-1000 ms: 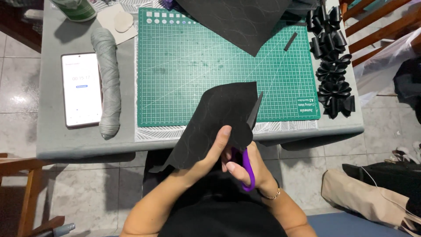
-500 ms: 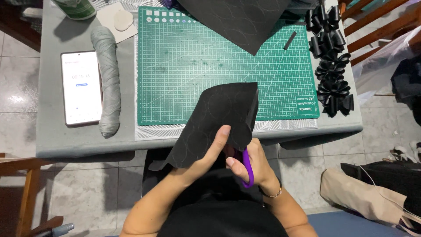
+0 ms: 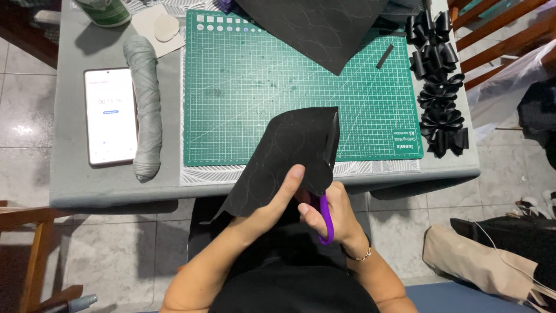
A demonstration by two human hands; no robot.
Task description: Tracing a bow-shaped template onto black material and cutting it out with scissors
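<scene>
Cutting black sheet (image 3: pixel 284 156) held over surface (image 3: pixel 75 185) edge | left hand (image 3: pixel 275 203) fingers pinched on sheet | right hand (image 3: pixel 330 214) fingers closed on purple scissors (image 3: pixel 325 208) | next, I judge: following the marked curve.

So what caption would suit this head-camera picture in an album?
Left hand holds a black sheet while the right hand works purple-handled scissors above a green cutting mat.

Both forearms are bare, with no sleeves reaching them; the right hand (image 3: pixel 331 213) has a thin gold-coloured chain bracelet (image 3: pixel 360 255) at its wrist, the left hand (image 3: pixel 272 204) wears nothing, and dark black clothing (image 3: pixel 292 293) covers the near torso
</scene>
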